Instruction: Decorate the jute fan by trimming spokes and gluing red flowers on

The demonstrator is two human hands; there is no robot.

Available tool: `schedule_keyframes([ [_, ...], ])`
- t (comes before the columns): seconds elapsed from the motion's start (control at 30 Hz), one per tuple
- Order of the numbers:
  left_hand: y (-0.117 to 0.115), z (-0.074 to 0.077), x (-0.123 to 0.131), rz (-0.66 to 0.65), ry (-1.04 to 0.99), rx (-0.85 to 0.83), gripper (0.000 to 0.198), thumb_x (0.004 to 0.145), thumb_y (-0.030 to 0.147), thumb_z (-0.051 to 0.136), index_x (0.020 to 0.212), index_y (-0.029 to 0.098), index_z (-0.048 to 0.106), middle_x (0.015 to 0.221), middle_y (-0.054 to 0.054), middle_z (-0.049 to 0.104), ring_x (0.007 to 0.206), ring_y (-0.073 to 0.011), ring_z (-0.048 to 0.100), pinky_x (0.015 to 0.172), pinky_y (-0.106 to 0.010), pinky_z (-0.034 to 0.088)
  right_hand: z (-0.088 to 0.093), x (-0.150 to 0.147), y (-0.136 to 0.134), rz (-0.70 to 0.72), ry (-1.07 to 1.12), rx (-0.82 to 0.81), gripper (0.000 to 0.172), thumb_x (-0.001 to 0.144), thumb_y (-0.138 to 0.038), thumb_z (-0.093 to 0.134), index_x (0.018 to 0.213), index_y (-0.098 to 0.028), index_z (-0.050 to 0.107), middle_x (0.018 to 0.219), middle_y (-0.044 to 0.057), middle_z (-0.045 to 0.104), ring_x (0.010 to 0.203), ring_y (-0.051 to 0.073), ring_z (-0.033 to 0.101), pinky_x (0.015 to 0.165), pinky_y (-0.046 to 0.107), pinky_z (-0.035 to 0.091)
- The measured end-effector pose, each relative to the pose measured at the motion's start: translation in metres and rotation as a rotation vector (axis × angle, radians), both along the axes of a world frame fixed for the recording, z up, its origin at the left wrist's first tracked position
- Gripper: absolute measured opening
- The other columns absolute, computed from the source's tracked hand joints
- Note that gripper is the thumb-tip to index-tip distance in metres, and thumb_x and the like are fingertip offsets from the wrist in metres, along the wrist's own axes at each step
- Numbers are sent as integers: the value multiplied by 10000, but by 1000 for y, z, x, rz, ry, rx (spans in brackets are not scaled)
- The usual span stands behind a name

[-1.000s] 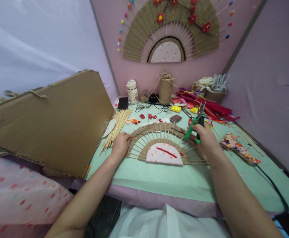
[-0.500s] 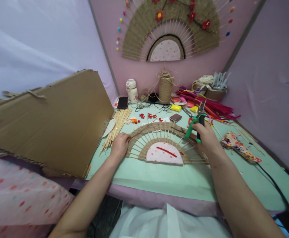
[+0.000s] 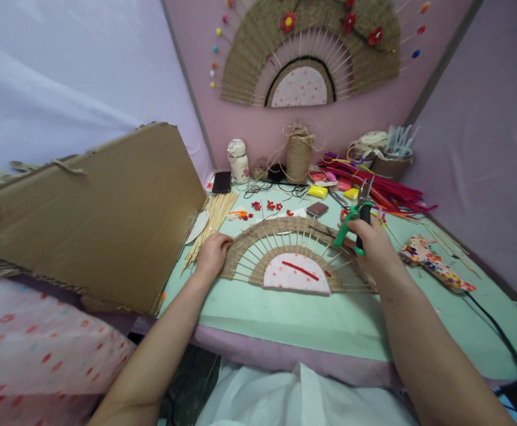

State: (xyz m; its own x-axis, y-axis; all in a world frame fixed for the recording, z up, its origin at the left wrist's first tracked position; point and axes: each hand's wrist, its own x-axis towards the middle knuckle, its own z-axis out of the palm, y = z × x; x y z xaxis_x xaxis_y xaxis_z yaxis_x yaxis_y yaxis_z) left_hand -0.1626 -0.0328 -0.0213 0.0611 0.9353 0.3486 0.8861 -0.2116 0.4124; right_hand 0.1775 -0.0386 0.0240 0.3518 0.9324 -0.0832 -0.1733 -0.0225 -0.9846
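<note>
A half-round fan of woven twine and thin sticks (image 3: 280, 225) lies on the table in front of me. My left hand (image 3: 213, 255) grips its left end, fingers closed on the woven band. In my right hand (image 3: 377, 245) is a pair of cutting pliers (image 3: 364, 216) with green and black handles, jaws pointing up, over the fan's right side. On the fan's dotted cloth centre (image 3: 296, 284) rests a red strip (image 3: 300, 270). Part of the fan's right end is hidden behind my right hand.
A cardboard sheet (image 3: 99, 213) leans on the left, beside a bundle of sticks (image 3: 216, 216). Behind are small red flowers (image 3: 271, 205), a twine spool (image 3: 299, 155), a bottle (image 3: 239, 163) and red pipe cleaners (image 3: 387, 189). A patterned glue gun (image 3: 436, 263) with a cable lies right.
The camera view has shifted slightly, so the wall fan and table items appear a little farther right. Both hands keep their holds on the fan and the pliers.
</note>
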Motion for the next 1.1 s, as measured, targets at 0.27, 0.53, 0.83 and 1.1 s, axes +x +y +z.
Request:
schedule_keyframes([
  [0.27, -3, -2, -8, 48, -232, 1, 245, 850, 184, 486, 960, 187, 705, 962, -69, 725, 893, -187, 662, 864, -330, 500, 4, -2, -3, -4, 17, -18, 215, 614, -284, 634, 811, -238, 560, 791, -21, 544, 718, 133, 508, 517, 218, 425],
  [0.53, -4, 22, -12, 128, -270, 69, 242, 835, 245, 518, 967, 177, 710, 997, -67, 726, 924, -192, 650, 884, -321, 486, 6, -3, -3, 3, 47, -37, 260, 580, -290, 636, 819, -234, 550, 782, -16, 550, 684, 138, 524, 472, 224, 436],
  [0.83, 34, 46, 23, -63, 163, -372, 175, 769, 227, 596, 850, 199, 749, 934, -73, 733, 897, -224, 638, 808, -315, 458, 10, 0, -7, -5, 42, -20, 256, 586, -297, 641, 818, -236, 550, 785, -28, 542, 684, 122, 521, 480, 196, 428],
  [1.1, 43, 54, 31, -91, 90, -425, 87, 707, 166, 622, 715, 171, 708, 822, -71, 712, 799, -206, 625, 715, -291, 445, 12, 1, -10, 20, 45, 24, 264, 589, -302, 668, 828, -237, 577, 812, -21, 541, 768, 145, 537, 582, 230, 477],
])
